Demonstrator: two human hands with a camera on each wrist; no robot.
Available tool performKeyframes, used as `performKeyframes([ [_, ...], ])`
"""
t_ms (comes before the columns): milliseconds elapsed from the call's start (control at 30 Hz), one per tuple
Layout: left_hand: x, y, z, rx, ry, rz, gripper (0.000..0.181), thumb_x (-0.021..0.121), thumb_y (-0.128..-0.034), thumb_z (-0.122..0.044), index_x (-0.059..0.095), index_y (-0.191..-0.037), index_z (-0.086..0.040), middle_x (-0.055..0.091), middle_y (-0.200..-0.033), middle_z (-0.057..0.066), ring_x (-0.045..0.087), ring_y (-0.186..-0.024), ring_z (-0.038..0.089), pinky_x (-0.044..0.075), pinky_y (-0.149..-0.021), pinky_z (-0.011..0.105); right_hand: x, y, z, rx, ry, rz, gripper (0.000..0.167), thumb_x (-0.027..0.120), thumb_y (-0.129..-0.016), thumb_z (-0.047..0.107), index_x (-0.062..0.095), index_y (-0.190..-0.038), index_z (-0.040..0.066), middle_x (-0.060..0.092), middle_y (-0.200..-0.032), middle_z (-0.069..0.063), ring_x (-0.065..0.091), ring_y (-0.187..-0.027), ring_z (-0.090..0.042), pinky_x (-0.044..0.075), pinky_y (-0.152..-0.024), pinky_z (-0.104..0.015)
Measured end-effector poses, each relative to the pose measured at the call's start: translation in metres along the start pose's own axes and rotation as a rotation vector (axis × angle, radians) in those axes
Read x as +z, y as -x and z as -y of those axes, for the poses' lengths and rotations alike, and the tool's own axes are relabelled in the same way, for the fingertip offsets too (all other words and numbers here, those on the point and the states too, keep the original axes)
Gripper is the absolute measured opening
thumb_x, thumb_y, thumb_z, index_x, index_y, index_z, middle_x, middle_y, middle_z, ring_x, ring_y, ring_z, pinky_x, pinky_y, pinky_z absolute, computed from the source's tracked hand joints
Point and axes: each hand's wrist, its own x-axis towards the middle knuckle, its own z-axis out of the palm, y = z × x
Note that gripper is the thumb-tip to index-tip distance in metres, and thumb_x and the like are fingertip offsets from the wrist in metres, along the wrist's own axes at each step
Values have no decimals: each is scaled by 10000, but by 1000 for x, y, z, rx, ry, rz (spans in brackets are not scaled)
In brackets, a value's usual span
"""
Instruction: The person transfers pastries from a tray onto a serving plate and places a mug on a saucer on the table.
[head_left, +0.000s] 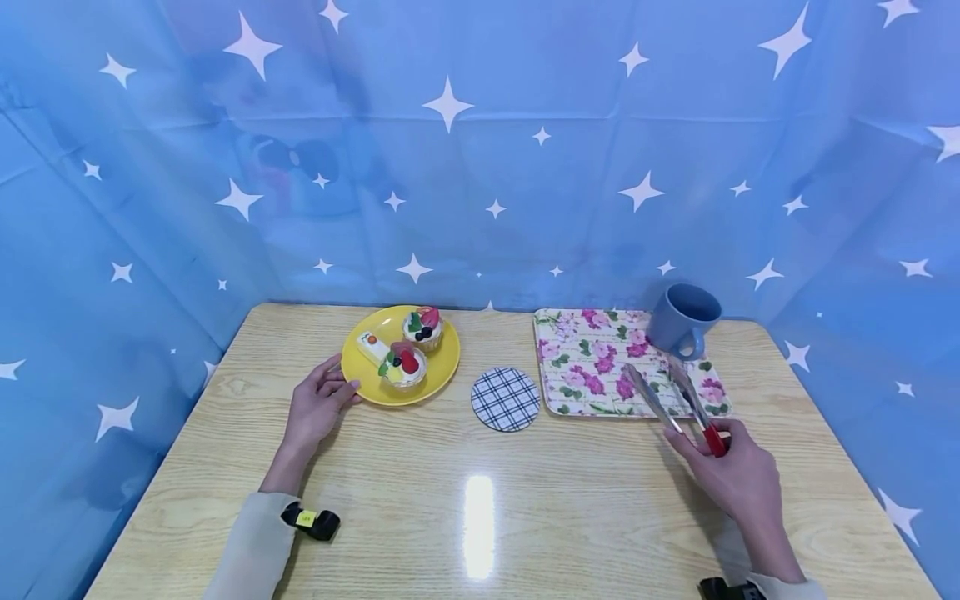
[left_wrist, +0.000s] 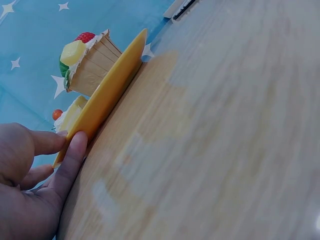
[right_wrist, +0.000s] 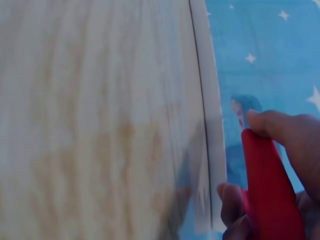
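Observation:
My left hand point(head_left: 318, 404) pinches the left rim of a round yellow plate point(head_left: 444, 367); the left wrist view shows the thumb and fingers point(left_wrist: 47, 142) on its edge. Two fruit-topped cupcakes point(head_left: 403, 372) and a small pale cake piece point(head_left: 372, 348) sit on the plate. My right hand point(head_left: 738, 475) holds metal tongs point(head_left: 651, 394) by their red handles point(right_wrist: 270, 185). The tongs' two arms are spread, with their tips over the floral tray point(head_left: 558, 379) and nothing between them. A blue mug point(head_left: 678, 321) stands at the tray's back right, just beyond the tips.
A round checked coaster point(head_left: 506, 400) lies between plate and tray. All of this is on a pale wooden table point(head_left: 585, 500). Behind it hangs a blue cloth point(head_left: 480, 167) with white stars, close to the table's back edge. Both wrists wear black straps.

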Motion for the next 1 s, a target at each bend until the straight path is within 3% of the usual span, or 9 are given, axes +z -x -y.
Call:
performKeyframes([
  [400, 1, 1, -2, 1, -10, -2, 637, 627, -1027, -100, 352, -1601, -124, 550, -1278, 188, 663, -902, 11, 665, -855, 210, -3, 1, -11, 80, 31, -26, 1071, 603, -829, 814, 464, -1353, -110, 635, -976, -270, 577, -790, -333, 377, -485, -276],
  [633, 0, 1, -2, -5, 3, 2, 654, 633, -1023, -100, 340, -1607, -131, 542, -1280, 184, 660, -920, 13, 663, -867, 213, -3, -2, -13, 141, 49, -23, 1081, 588, -831, 821, 441, -1315, -135, 604, -880, -236, 538, -735, -318, 367, -473, -303],
  [1000, 0, 1, -1, -7, 8, 2, 657, 632, -1024, -100, 334, -1610, -134, 538, -1269, 171, 659, -914, 8, 661, -872, 211, -7, -1, -17, 130, 97, 7, 1094, 613, -788, 850, 441, -1305, -98, 629, -915, -257, 610, -759, -361, 415, -443, -330],
])
